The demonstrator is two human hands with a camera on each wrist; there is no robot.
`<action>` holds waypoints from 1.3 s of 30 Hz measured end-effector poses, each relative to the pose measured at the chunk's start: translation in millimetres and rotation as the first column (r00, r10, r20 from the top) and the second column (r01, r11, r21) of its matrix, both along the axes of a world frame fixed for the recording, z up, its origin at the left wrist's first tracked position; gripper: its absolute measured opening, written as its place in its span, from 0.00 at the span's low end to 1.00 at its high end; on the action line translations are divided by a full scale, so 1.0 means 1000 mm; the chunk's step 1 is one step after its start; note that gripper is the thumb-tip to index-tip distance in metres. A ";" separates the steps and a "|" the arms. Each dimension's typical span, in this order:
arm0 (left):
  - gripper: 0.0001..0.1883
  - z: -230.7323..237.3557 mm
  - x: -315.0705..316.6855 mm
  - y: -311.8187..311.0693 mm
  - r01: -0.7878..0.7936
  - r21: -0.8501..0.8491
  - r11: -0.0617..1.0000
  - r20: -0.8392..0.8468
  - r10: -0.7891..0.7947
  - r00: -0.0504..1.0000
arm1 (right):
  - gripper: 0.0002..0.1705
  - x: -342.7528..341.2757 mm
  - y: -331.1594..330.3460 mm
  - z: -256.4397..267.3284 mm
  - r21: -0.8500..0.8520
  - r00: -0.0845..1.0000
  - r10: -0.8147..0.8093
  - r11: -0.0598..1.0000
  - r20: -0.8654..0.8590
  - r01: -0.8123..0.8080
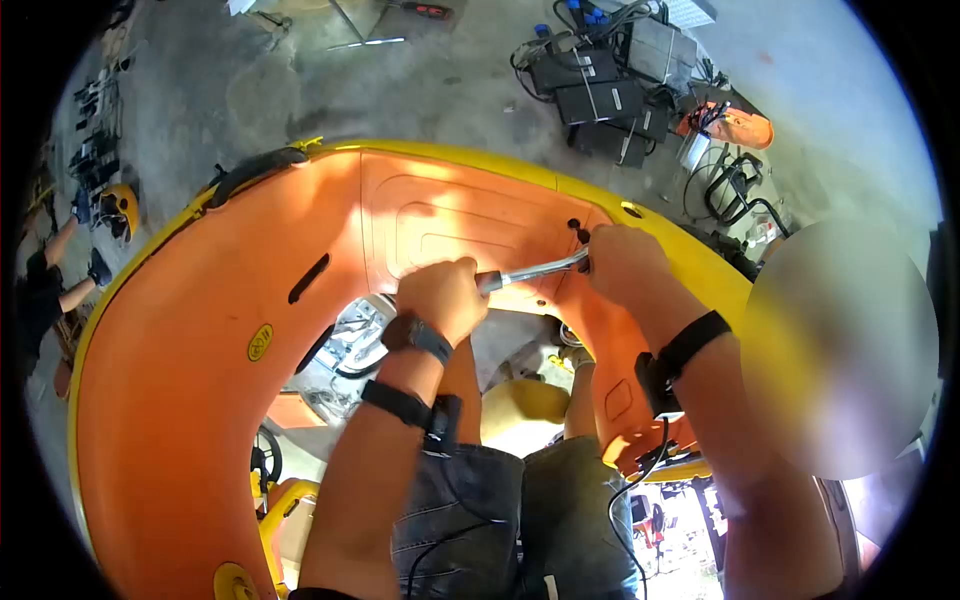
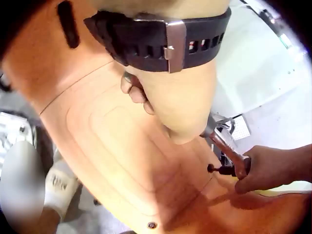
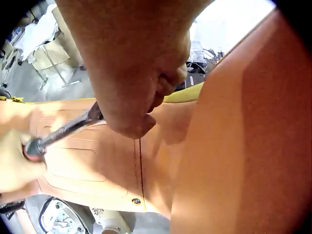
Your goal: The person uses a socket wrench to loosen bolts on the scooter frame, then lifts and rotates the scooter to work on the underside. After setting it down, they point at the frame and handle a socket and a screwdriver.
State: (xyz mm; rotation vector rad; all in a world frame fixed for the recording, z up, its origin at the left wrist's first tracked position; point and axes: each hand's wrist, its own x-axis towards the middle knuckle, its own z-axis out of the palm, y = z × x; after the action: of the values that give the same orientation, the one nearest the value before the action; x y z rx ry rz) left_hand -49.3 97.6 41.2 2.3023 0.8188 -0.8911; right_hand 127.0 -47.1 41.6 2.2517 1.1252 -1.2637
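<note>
Yellow-rimmed orange shell (image 1: 165, 390); concrete floor (image 1: 440, 112), where black boxes (image 1: 590, 103) lay; ratchet wrench (image 1: 537, 270), gripped by left hand's (image 1: 440, 298) and right hand's (image 1: 628, 262) fingers.

Black wrist straps (image 1: 695, 341), black cables (image 1: 665, 435), dark jeans (image 1: 570, 520)

Legible text: none that I can make out. Oval yellow badge (image 1: 260, 343), on orange shell (image 1: 160, 400): dark marking, too small for me. White footwear (image 2: 59, 191): dark lettering, too blurred to read.
</note>
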 end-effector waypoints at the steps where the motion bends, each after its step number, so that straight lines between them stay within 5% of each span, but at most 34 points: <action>1: 0.14 -0.004 0.011 0.017 0.144 0.056 0.988 0.036 -0.146 0.989 | 0.15 0.000 -0.002 -0.002 0.031 0.989 -0.145 0.989 0.014 0.145; 5: 0.09 0.006 0.067 0.062 0.467 0.023 0.884 0.101 -0.467 0.878 | 0.20 0.000 0.002 -0.004 -0.075 0.975 -0.218 0.974 -0.044 0.215; 8: 0.11 0.016 0.131 0.073 0.773 0.135 0.620 0.131 -0.784 0.607 | 0.16 0.005 0.015 0.002 -0.260 0.958 -0.251 0.943 -0.137 0.210; 10: 0.10 0.028 0.174 0.061 0.833 0.301 0.465 0.243 -0.882 0.404 | 0.19 0.014 0.021 0.013 -0.464 0.879 -0.432 0.832 -0.200 0.303; 11: 0.09 0.046 0.190 0.047 0.872 0.282 0.401 0.149 -0.916 0.373 | 0.19 0.015 0.018 0.013 -0.467 0.879 -0.436 0.829 -0.193 0.309; 13: 0.08 0.042 0.185 0.047 0.834 0.292 0.469 0.152 -0.883 0.443 | 0.19 0.018 0.011 0.007 -0.440 0.895 -0.394 0.855 -0.209 0.274; 14: 0.08 0.037 0.170 0.057 0.831 0.201 0.519 0.130 -0.855 0.502 | 0.19 0.017 0.007 0.006 -0.439 0.893 -0.400 0.853 -0.206 0.281; 16: 0.10 0.007 0.104 0.064 0.624 0.216 0.751 0.194 -0.660 0.726 | 0.18 0.012 0.004 0.004 -0.163 0.969 -0.244 0.958 -0.040 0.235; 17: 0.10 0.002 0.074 0.058 0.435 0.084 0.897 0.137 -0.443 0.886 | 0.18 0.009 0.006 0.003 -0.157 0.968 -0.246 0.959 -0.039 0.238; 19: 0.14 -0.015 0.008 0.017 0.167 0.089 0.982 0.117 -0.176 0.977 | 0.11 -0.004 0.012 0.002 -0.033 0.993 -0.045 0.998 0.106 0.049; 22: 0.15 -0.015 -0.034 -0.072 -0.357 -0.052 0.932 -0.067 0.354 0.933 | 0.10 -0.010 0.025 0.002 -0.116 0.996 0.049 0.992 0.070 -0.041; 24: 0.12 -0.021 -0.044 -0.122 -0.484 -0.167 0.859 0.031 0.496 0.868 | 0.10 -0.009 0.026 0.002 -0.112 0.975 0.213 0.972 0.059 -0.206; 25: 0.11 -0.020 -0.038 -0.136 -0.539 -0.126 0.833 -0.124 0.525 0.842 | 0.10 -0.007 0.027 0.005 -0.102 0.929 0.367 0.927 0.054 -0.360; 27: 0.12 -0.016 -0.034 -0.141 -0.568 -0.113 0.815 -0.143 0.552 0.821 | 0.08 -0.003 0.027 0.018 -0.102 0.957 0.288 0.953 0.029 -0.284; 29: 0.15 -0.013 -0.030 -0.109 -0.485 -0.018 0.874 -0.073 0.483 0.873 | 0.07 -0.002 0.022 0.019 -0.106 0.981 0.197 0.975 0.000 -0.195; 31: 0.15 -0.010 -0.017 -0.047 -0.188 0.080 0.979 -0.087 0.195 0.977 | 0.10 -0.005 0.015 0.003 -0.190 0.995 -0.100 0.976 0.021 0.102; 32: 0.13 -0.016 -0.013 -0.016 0.047 0.167 0.985 0.090 -0.062 0.994 | 0.10 -0.008 0.011 0.002 -0.187 0.994 -0.110 0.976 0.018 0.111; 34: 0.12 -0.008 0.019 0.025 0.267 0.192 0.944 0.133 -0.295 0.946 | 0.12 -0.011 0.006 0.000 -0.123 0.984 -0.172 0.977 0.036 0.175; 38: 0.09 0.008 0.105 0.057 0.624 0.275 0.731 0.234 -0.681 0.694 | 0.15 -0.005 -0.010 -0.012 -0.128 0.955 -0.289 0.952 -0.062 0.279; 39: 0.08 0.008 0.130 0.061 0.738 0.328 0.590 0.285 -0.807 0.518 | 0.14 -0.004 -0.009 -0.010 -0.189 0.918 -0.382 0.914 -0.105 0.358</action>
State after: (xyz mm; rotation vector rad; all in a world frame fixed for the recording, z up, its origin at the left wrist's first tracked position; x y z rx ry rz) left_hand 80.5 158.3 48.9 2.8928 -0.4335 -0.6097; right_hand 123.0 -55.8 31.4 2.3490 0.6155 -1.6164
